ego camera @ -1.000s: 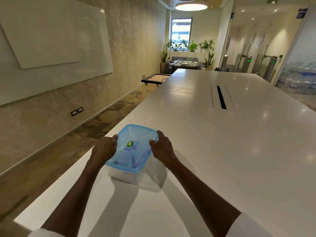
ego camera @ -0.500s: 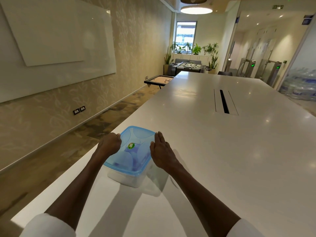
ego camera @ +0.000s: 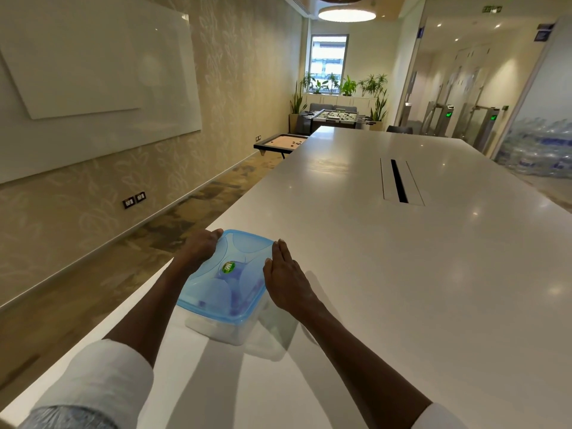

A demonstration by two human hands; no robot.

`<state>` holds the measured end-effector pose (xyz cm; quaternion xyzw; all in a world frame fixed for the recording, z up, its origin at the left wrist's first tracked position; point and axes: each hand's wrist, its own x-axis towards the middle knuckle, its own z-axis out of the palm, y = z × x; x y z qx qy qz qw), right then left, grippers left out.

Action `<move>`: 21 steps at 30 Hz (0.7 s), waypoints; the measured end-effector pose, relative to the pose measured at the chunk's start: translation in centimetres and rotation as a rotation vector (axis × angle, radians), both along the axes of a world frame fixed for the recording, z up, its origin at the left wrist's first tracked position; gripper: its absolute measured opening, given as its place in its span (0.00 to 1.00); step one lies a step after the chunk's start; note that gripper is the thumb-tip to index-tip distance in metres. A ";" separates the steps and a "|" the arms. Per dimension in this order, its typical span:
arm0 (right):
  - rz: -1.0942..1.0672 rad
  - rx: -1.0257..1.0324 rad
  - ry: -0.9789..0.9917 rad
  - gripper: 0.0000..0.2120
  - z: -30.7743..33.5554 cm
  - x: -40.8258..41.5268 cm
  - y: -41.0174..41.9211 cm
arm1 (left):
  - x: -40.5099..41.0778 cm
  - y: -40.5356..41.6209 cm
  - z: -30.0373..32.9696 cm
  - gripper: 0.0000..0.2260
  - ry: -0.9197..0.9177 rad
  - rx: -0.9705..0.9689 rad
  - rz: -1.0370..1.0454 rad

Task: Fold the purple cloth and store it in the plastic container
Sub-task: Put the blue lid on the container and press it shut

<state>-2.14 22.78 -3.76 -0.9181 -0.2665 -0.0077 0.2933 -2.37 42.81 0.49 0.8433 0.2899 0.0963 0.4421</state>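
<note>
A clear plastic container (ego camera: 216, 328) with a translucent blue lid (ego camera: 238, 252) stands on the white table (ego camera: 387, 274), close to its left edge. Dim purple shapes of the cloth (ego camera: 247, 286) show through the lid. My left hand (ego camera: 198, 247) is curled over the lid's far left rim. My right hand (ego camera: 286, 280) lies flat with straight fingers along the lid's right side, its thumb touching the rim.
The table's left edge (ego camera: 148, 289) runs just beside the container, with the floor below. A black cable slot (ego camera: 399, 181) is set into the table farther back. A low game table (ego camera: 278, 142) stands beyond the far left corner.
My right hand has uncurled from gripping the lid's rim and now lies flat beside it. My left hand has slid toward the lid's far left corner. The container has stayed put.
</note>
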 end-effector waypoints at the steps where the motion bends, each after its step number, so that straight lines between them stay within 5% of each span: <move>1: 0.000 0.004 -0.005 0.27 0.0 0.0 0.0 | 0.2 0.3 -0.2 0.22 -0.007 0.010 -0.005; 13: -0.012 0.004 -0.034 0.26 -0.1 0.2 0.1 | 1.6 1.3 -1.5 0.19 -0.011 -0.044 0.072; 21: -0.028 0.038 -0.037 0.26 -0.1 -0.3 0.0 | 1.2 1.4 -1.8 0.16 -0.043 0.230 -0.032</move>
